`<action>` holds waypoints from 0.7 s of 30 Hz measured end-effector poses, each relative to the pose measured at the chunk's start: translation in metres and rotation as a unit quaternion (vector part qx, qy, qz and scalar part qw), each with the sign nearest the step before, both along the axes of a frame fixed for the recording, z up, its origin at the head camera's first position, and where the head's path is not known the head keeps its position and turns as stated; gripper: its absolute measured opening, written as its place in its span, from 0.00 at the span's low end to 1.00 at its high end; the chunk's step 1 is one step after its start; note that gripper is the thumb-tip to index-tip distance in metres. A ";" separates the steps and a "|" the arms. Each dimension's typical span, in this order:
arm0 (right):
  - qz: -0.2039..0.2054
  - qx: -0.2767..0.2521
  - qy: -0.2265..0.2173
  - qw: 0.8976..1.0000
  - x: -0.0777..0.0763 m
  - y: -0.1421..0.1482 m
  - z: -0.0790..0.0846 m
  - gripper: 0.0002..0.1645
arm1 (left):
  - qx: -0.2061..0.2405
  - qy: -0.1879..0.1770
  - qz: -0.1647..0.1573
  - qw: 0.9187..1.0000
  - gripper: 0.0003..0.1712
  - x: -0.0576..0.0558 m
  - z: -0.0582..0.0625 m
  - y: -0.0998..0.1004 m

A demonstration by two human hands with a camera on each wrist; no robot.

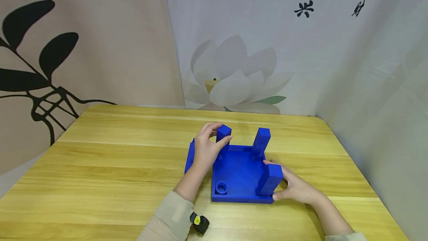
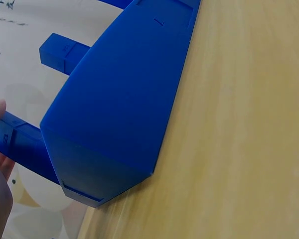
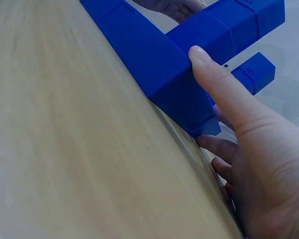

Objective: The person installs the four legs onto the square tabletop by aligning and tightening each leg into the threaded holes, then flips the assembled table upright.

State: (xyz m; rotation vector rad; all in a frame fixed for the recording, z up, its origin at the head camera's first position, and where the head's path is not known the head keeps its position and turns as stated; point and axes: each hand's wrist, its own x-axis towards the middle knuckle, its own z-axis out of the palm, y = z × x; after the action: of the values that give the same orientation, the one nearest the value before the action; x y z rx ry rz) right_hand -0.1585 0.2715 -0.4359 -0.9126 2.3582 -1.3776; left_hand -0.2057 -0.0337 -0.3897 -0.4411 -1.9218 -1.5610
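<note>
A square blue plastic tray point(image 1: 242, 199) with a raised rim rests on the table. At its back left corner, my left hand point(image 1: 208, 146) pinches a blue square post point(image 1: 223, 133) between thumb and fingers, the post standing upright. My right hand point(image 1: 295, 187) holds the tray's right side, its thumb at the front right corner and its fingers along the side wall. Beside this hand rises a second blue post point(image 1: 270, 177), leaning outward in the head view. Another post point(image 1: 261, 140) stands at the back right corner. A round socket point(image 1: 221, 187) shows in the front left corner.
Another blue piece point(image 1: 189, 157) lies left of the tray, partly hidden by my left forearm. A black strap device point(image 1: 200, 224) sits on my left wrist. Wooden table point(image 1: 100, 181) surrounds the tray, with printed curtains point(image 1: 133, 40) behind it.
</note>
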 end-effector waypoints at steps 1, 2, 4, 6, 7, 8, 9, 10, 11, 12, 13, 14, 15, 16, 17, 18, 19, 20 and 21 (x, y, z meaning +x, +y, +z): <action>-0.001 0.000 0.000 1.000 0.000 0.000 0.000 0.58 | -0.001 0.001 0.000 1.000 0.23 0.000 0.000 0.000; -0.001 0.001 0.000 1.000 0.000 0.000 0.000 0.58 | -0.002 0.001 0.001 1.000 0.23 0.000 0.000 0.000; -0.002 0.003 0.002 1.000 0.000 0.000 0.001 0.58 | -0.006 0.001 0.001 1.000 0.22 0.000 0.000 0.000; -0.002 0.003 0.003 1.000 0.000 0.000 0.001 0.58 | -0.010 0.000 0.002 1.000 0.21 0.001 0.000 0.000; -0.001 0.004 0.004 1.000 0.000 0.000 0.001 0.58 | -0.012 -0.001 0.002 1.000 0.21 0.001 0.000 0.000; -0.002 0.004 0.005 1.000 0.000 0.000 0.001 0.58 | -0.013 -0.001 0.001 1.000 0.20 0.001 0.000 0.000; -0.002 0.004 0.006 1.000 0.000 0.000 0.001 0.58 | -0.014 0.000 0.000 1.000 0.20 0.001 0.001 0.000; -0.002 0.004 0.007 1.000 0.000 0.000 0.001 0.58 | -0.015 -0.001 -0.002 1.000 0.20 0.001 0.001 0.000; -0.002 0.004 0.008 1.000 0.000 0.000 0.000 0.58 | -0.016 0.000 -0.003 1.000 0.20 0.000 0.000 0.000; -0.003 0.005 0.010 1.000 0.000 0.000 0.000 0.58 | -0.018 0.001 -0.004 1.000 0.19 0.000 0.000 0.000; -0.004 0.006 0.011 1.000 0.000 0.000 0.000 0.58 | -0.021 0.002 -0.006 1.000 0.19 0.000 0.000 0.000; -0.004 0.007 0.012 1.000 0.000 0.000 0.000 0.58 | -0.025 0.003 -0.007 1.000 0.19 0.000 -0.001 0.000; -0.005 0.008 0.012 1.000 0.000 0.000 0.000 0.58 | -0.029 0.004 -0.008 1.000 0.19 0.000 -0.001 -0.001; -0.005 0.009 0.012 1.000 0.000 0.000 0.000 0.58 | -0.032 0.006 -0.010 0.999 0.19 -0.001 -0.001 -0.001; -0.006 0.010 0.012 1.000 0.000 0.000 0.000 0.58 | -0.036 0.007 -0.012 0.999 0.19 -0.001 -0.002 -0.001; -0.006 0.010 0.012 1.000 0.000 0.000 0.000 0.58 | -0.039 0.008 -0.014 0.999 0.19 -0.001 -0.002 -0.001; -0.006 0.011 0.011 1.000 0.000 0.000 0.000 0.58 | -0.040 0.008 -0.016 0.999 0.19 -0.001 -0.002 -0.001; -0.007 0.011 0.009 1.000 0.000 0.000 0.000 0.58 | -0.041 0.008 -0.019 0.999 0.19 -0.001 -0.003 -0.001; -0.007 0.012 0.007 1.000 0.000 0.000 0.000 0.58 | -0.042 0.008 -0.023 0.999 0.19 -0.001 -0.003 -0.001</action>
State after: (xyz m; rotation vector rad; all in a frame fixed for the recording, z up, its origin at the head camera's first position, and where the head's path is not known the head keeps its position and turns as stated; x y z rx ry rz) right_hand -0.1580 0.2714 -0.4359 -0.9036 2.3909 -1.3508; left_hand -0.2066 -0.0348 -0.3926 -0.5343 -1.9831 -1.5059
